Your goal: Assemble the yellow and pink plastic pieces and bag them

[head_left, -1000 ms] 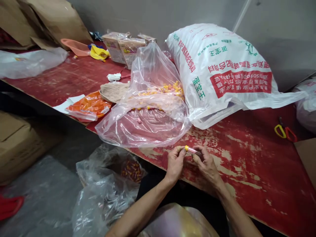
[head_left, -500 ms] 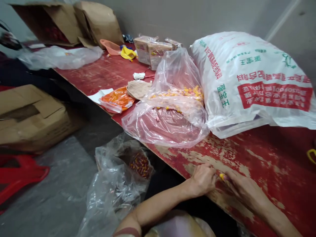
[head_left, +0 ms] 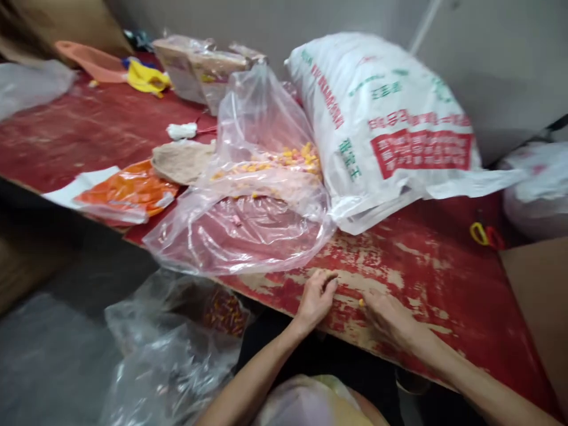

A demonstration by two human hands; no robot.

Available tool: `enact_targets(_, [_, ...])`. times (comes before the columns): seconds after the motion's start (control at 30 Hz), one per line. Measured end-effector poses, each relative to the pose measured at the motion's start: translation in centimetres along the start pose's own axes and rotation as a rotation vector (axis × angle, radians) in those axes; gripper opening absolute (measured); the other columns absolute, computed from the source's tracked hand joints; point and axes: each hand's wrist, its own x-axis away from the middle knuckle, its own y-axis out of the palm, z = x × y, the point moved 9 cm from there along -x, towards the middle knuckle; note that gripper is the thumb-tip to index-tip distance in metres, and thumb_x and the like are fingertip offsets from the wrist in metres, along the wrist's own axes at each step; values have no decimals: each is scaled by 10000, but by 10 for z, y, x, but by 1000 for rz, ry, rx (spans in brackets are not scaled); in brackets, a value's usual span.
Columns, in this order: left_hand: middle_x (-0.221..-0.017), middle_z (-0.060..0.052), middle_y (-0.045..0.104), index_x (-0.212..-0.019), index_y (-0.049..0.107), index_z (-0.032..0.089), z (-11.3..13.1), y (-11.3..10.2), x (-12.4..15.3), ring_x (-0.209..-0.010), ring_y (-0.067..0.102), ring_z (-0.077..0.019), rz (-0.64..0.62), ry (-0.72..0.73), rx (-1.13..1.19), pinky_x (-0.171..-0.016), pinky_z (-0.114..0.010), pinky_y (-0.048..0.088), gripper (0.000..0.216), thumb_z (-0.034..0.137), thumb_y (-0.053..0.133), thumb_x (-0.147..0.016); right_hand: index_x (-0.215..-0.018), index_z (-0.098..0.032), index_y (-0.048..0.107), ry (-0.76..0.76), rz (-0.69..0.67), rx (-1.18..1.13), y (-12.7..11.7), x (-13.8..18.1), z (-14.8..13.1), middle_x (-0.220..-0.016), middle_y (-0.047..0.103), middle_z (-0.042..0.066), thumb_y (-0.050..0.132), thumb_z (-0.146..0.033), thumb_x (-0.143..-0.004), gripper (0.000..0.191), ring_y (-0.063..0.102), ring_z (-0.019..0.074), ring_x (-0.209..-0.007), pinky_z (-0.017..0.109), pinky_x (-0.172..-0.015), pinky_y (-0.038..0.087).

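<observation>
Apparently midway: clamping one yellow-ended piece (head_left: 361, 303) in right fingers (head_left: 375, 300), with left fingers (head_left: 325, 276) of unclear grip, loose pieces (head_left: 299, 157) seemingly undone beyond both, and bagged batch (head_left: 225, 313), perhaps finished, below-left.

We hold our left hand (head_left: 316, 296) over the near edge of the worn red table (head_left: 444, 284), fingers curled; we cannot tell whether it holds anything. To its right, our blurred right hand (head_left: 388, 316) grips a small piece (head_left: 361, 302) whose yellow end shows at the fingertips. Farther off we see a clear plastic bag (head_left: 248, 236) with yellow and pink pieces (head_left: 297, 157) toward its far side, and just right of it a bulky white sack (head_left: 350, 118). Scissors (head_left: 486, 235) lie at the right, an orange packet (head_left: 128, 189) at the left.
</observation>
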Motion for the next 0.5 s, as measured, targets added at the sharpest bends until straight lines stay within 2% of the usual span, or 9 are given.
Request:
enact_targets(0.13, [-906, -75, 629, -958, 667, 195, 2, -5, 8, -840, 595, -199, -56, -7, 31, -795, -323, 469, 258, 324, 486, -827, -1058, -236, 573, -89, 95, -215, -13, -15, -41, -929, 653, 55, 386, -283, -920, 238, 610, 193, -809, 321, -735, 497])
enact_targets(0.23, [-769, -48, 642, -958, 646, 186, -13, -17, 26, -655, 586, -170, -130, -181, 189, -628, -282, 477, 316, 426, 489, -826, -1206, -260, 502, -180, 132, -372, -11, -27, -82, -1096, 620, 53, 366, -272, -937, 302, 597, 180, -962, 314, -840, 482])
enact_targets(0.3, [-658, -22, 622, -976, 617, 170, -27, -39, 42, -557, 551, -148, -97, -306, 279, -542, -250, 446, 355, 467, 522, -806, -1210, -255, 510, -254, 123, -406, -9, -40, -94, -1157, 592, 55, 367, -267, -934, 311, 570, 172, -1027, 309, -879, 466])
enact_targets(0.33, [-625, -12, 612, -979, 605, 163, -33, -56, 50, -541, 540, -141, -42, -345, 291, -529, -240, 435, 367, 472, 551, -789, -1190, -240, 529, -263, 160, -399, -13, -49, -89, -1165, 585, 62, 362, -265, -930, 310, 560, 174, -1043, 312, -886, 461])
enact_targets(0.4, [-619, -7, 612, -968, 596, 158, -45, -98, 67, -536, 532, -135, 109, -390, 252, -527, -233, 429, 388, 471, 615, -740, -1110, -198, 579, -154, 361, -331, -37, -68, -48, -1118, 602, 84, 348, -250, -906, 312, 565, 185, -1017, 322, -866, 465])
enact_targets(0.47, [-669, -11, 631, -958, 598, 169, -60, -143, 87, -543, 535, -138, 270, -431, 173, -525, -240, 438, 415, 481, 650, -691, -1039, -164, 606, 144, 614, -193, -71, -84, 19, -1019, 631, 101, 387, -227, -843, 301, 585, 200, -933, 332, -833, 468])
enact_targets(0.5, [-706, -16, 643, -943, 600, 177, -67, -165, 98, -562, 549, -148, 349, -445, 127, -530, -249, 448, 425, 490, 659, -663, -1018, -157, 616, 314, 699, -100, -86, -90, 52, -1009, 637, 106, 406, -219, -807, 304, 584, 212, -934, 341, -842, 458])
